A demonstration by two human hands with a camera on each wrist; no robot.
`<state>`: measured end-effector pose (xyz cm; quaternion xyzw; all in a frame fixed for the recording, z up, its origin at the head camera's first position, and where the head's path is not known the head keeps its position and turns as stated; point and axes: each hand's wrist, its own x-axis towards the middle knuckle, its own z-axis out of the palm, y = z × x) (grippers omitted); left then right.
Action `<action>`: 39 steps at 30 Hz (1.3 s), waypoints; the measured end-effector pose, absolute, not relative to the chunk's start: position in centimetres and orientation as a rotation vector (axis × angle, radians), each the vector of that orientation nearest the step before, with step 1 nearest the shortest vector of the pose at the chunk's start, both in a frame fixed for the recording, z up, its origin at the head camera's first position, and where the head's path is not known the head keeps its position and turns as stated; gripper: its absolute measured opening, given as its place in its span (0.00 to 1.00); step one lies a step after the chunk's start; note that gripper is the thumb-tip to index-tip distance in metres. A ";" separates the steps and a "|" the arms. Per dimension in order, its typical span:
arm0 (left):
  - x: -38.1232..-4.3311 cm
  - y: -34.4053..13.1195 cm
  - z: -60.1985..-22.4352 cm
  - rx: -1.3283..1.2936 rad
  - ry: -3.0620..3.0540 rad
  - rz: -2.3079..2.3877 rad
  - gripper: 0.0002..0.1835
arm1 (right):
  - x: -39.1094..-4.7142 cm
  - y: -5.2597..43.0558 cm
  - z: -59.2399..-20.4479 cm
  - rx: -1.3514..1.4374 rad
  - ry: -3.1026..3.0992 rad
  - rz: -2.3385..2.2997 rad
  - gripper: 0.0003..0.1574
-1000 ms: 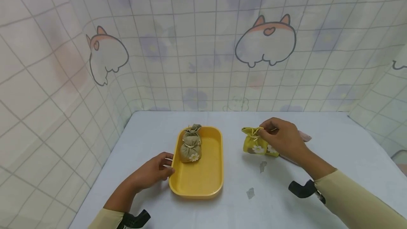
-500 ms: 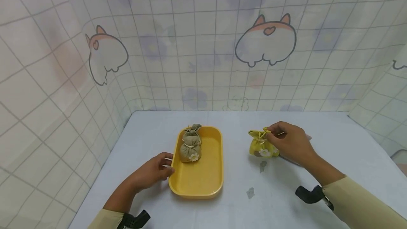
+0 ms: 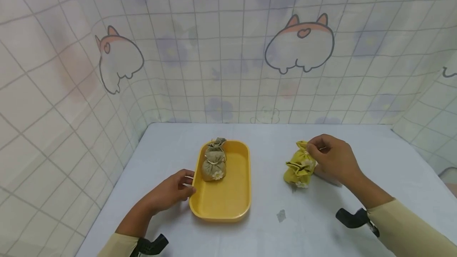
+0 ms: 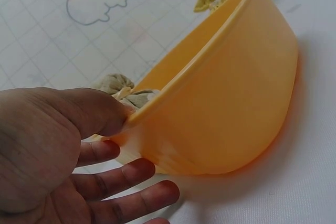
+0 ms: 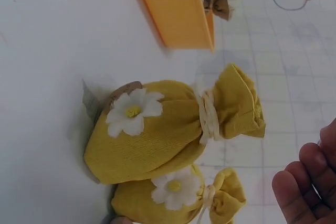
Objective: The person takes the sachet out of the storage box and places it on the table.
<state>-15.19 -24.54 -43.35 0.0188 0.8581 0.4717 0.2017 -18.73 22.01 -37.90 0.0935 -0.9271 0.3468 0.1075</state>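
Note:
A yellow tray point(image 3: 228, 205) holds two grey-green drawstring pouches point(image 3: 214, 165), the nearer with a white flower. My left hand point(image 3: 175, 191) rests against its left rim; in the left wrist view one digit touches the rim while the other fingers point(image 4: 136, 203) extend loosely outside. Right of the tray, a yellow-green drawstring pouch point(image 3: 298, 171) stands before a second, similar pouch point(image 3: 303, 154). My right hand point(image 3: 333, 158) hovers over them. In the right wrist view, its loosely curled fingers point(image 5: 294, 192) are apart from the tied necks of the nearer pouch point(image 5: 152, 135) and the other pouch point(image 5: 168, 198).
A pale pink item point(image 3: 326, 175) lies on the white table point(image 3: 242, 241), partly hidden behind the yellow-green pouches and my right hand. Small grey patches, one a grey patch point(image 3: 281, 216), mark the cloth between tray and pouches. A patterned curtain point(image 3: 228, 70) stands behind the table.
My right hand has moved right, drawing the yellow-green pouches rightward, and its fingers have come off them. The front pouch's top now tips forward. My left hand and the tray stay put.

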 end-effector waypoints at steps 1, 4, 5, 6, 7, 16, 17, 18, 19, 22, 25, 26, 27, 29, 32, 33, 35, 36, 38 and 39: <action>-15.2 -24.6 -43.3 0.048 2.401 1.314 0.25 | -18.8 21.9 -37.8 0.273 -2.727 1.029 0.14; -15.1 -24.6 -43.3 0.039 2.400 1.315 0.25 | -19.0 21.5 -37.7 0.289 -2.730 1.078 0.15; -15.1 -24.6 -43.2 0.036 2.397 1.317 0.24 | -19.0 21.4 -37.7 0.299 -2.731 1.092 0.14; -15.1 -24.5 -43.2 0.033 2.395 1.319 0.24 | -19.1 21.2 -37.7 0.308 -2.732 1.106 0.14; -15.1 -24.5 -43.2 0.028 2.395 1.316 0.25 | -19.1 21.1 -37.7 0.316 -2.731 1.120 0.14; -15.0 -24.5 -43.2 0.041 2.388 1.324 0.25 | -19.8 19.5 -37.7 0.440 -2.765 1.143 0.12; -15.1 -24.5 -43.3 0.044 2.389 1.323 0.25 | -19.9 19.2 -37.6 0.443 -2.771 1.146 0.12; -15.1 -24.5 -43.3 0.048 2.388 1.325 0.25 | -19.9 19.0 -37.6 0.446 -2.775 1.150 0.12; -15.1 -24.5 -43.3 0.048 2.388 1.324 0.25 | -20.0 18.8 -37.5 0.450 -2.776 1.156 0.12; -15.2 -24.6 -43.4 0.042 2.392 1.321 0.25 | -20.1 18.0 -37.3 0.483 -2.761 1.181 0.11; -15.2 -24.6 -43.4 0.048 2.391 1.328 0.25 | -20.4 17.2 -37.3 0.523 -2.741 1.197 0.09; -15.2 -24.6 -43.5 0.050 2.390 1.331 0.25 | -20.4 16.9 -37.4 0.529 -2.743 1.197 0.09; -15.2 -24.6 -43.5 0.055 2.388 1.335 0.25 | -20.5 16.7 -37.4 0.532 -2.747 1.197 0.08; -15.2 -24.6 -43.5 0.060 2.385 1.338 0.25 | -20.7 16.2 -37.5 0.532 -2.768 1.195 0.09; -15.2 -24.6 -43.5 0.053 2.388 1.335 0.24 | -20.8 15.6 -37.5 0.540 -2.793 1.203 0.10; -15.2 -24.6 -43.5 0.053 2.388 1.336 0.24 | -20.8 15.4 -37.5 0.548 -2.798 1.206 0.11; -15.1 -24.5 -43.4 0.055 2.385 1.341 0.24 | -20.9 15.1 -37.5 0.564 -2.801 1.208 0.12; -15.1 -24.6 -43.3 0.060 2.384 1.344 0.24 | -20.9 14.9 -37.5 0.571 -2.803 1.204 0.12; -15.1 -24.6 -43.3 0.066 2.381 1.349 0.24 | -21.0 14.5 -37.6 0.578 -2.810 1.195 0.12; -15.0 -24.6 -43.3 0.071 2.378 1.352 0.24 | -21.0 14.4 -37.6 0.582 -2.814 1.190 0.12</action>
